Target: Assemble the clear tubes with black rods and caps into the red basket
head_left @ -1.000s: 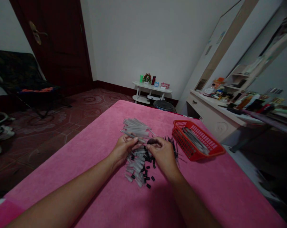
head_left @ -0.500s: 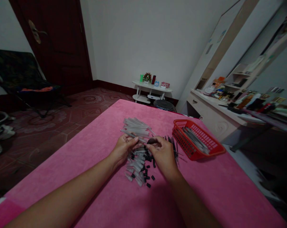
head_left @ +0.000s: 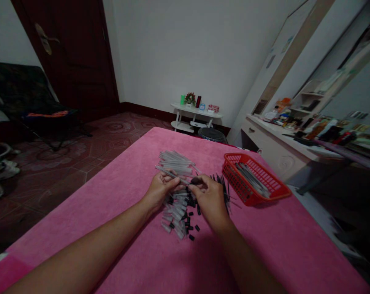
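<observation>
A clear pen barrel (head_left: 168, 173) lies between the thumb and fingers of my closed left hand (head_left: 164, 185), slanting down to the right. At its right end, the fingertips of my right hand (head_left: 207, 190) are pinched together; what they hold there is too small and hidden to make out. Just beyond my hands rests a bundle of clear pen barrels (head_left: 176, 158). Below them, translucent pen caps (head_left: 176, 212) lie heaped beside scattered small black plugs (head_left: 191, 237). Thin dark refills (head_left: 224, 185) are partly hidden behind my right hand.
A red plastic basket (head_left: 255, 167) holding several pens (head_left: 252, 179) stands right of my hands on the pink cloth (head_left: 126, 241). A dressing table (head_left: 273, 139) crowded with bottles is on the right. Farther off are a small white shelf (head_left: 195, 109) and a folding chair (head_left: 22, 94).
Both hands stay in nearly the same place over the pile, with the barrel still in my left fingers. Only a slight shift of the fingertips and the view shows.
</observation>
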Demonstrator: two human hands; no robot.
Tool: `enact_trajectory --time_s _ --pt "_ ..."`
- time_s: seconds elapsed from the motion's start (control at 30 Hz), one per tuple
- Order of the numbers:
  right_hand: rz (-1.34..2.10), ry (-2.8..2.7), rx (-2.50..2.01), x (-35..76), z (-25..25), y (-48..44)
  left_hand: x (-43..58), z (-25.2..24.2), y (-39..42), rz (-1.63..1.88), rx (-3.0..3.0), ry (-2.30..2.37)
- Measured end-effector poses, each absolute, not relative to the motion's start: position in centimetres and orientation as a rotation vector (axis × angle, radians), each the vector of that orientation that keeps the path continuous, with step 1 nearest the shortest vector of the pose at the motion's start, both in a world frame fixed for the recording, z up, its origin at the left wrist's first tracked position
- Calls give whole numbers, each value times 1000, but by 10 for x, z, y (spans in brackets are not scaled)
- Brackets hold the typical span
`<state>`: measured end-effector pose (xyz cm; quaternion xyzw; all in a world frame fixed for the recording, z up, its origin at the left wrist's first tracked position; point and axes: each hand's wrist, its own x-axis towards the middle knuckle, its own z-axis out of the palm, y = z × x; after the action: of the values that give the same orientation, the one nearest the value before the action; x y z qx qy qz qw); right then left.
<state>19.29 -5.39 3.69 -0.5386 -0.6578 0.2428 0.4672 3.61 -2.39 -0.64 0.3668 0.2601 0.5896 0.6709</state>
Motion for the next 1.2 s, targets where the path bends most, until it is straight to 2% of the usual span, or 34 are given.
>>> enact_trajectory --time_s 0.23,0.7,1.2 --pt "893 -1463 -1244 189 34 -52 36 -4 -24 1326 809 576" --pt "465 -1855 -1483 199 38 -55 35 -3 -24 1340 791 585" --pt "489 -1925 -1513 199 42 -56 35 -5 -24 1325 791 580"
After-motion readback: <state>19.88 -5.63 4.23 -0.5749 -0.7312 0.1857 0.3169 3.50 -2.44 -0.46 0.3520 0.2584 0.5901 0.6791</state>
